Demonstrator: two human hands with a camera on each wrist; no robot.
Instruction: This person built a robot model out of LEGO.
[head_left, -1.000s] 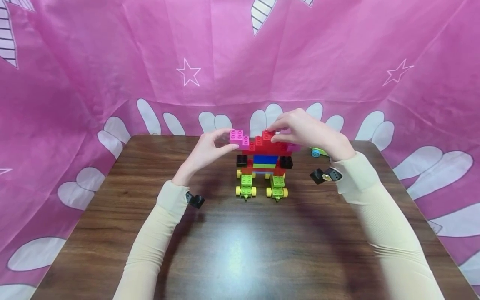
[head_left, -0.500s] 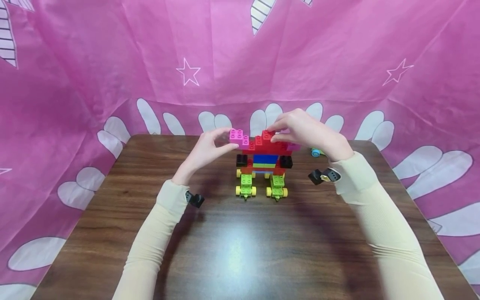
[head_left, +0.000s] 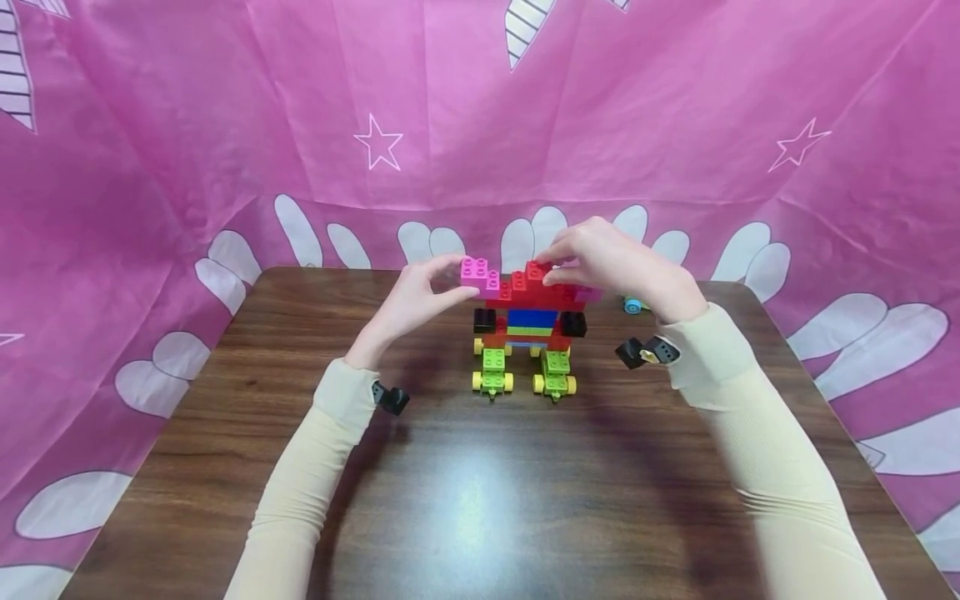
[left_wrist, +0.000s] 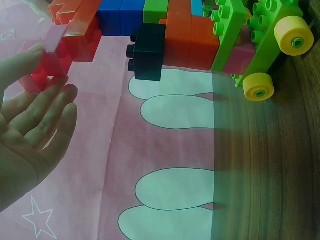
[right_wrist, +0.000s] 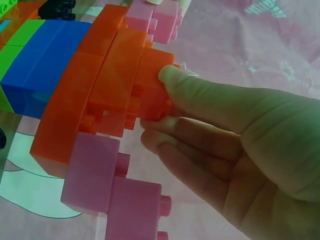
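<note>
A figure of studded plastic bricks (head_left: 528,321) is standing upright on the wooden table (head_left: 480,492), near the middle of its far edge; the table has a dark, glossy grain. The right hand (head_left: 611,262) is pinching the small red brick (head_left: 537,271) on top of the figure, with the thumb and curled fingers (right_wrist: 200,145) pressing on it from both sides. The left hand (head_left: 416,296) is holding the stepped pink brick (head_left: 477,273) at the figure's left end between thumb and fingertips; its fingers (left_wrist: 47,112) are lying almost straight. The figure is resting on two lime green bases with round yellow wheels (head_left: 525,375); black blocks (head_left: 483,320) are sticking out at both sides. A thin pink cloth with white shapes (head_left: 225,167) is hanging behind the table.
</note>
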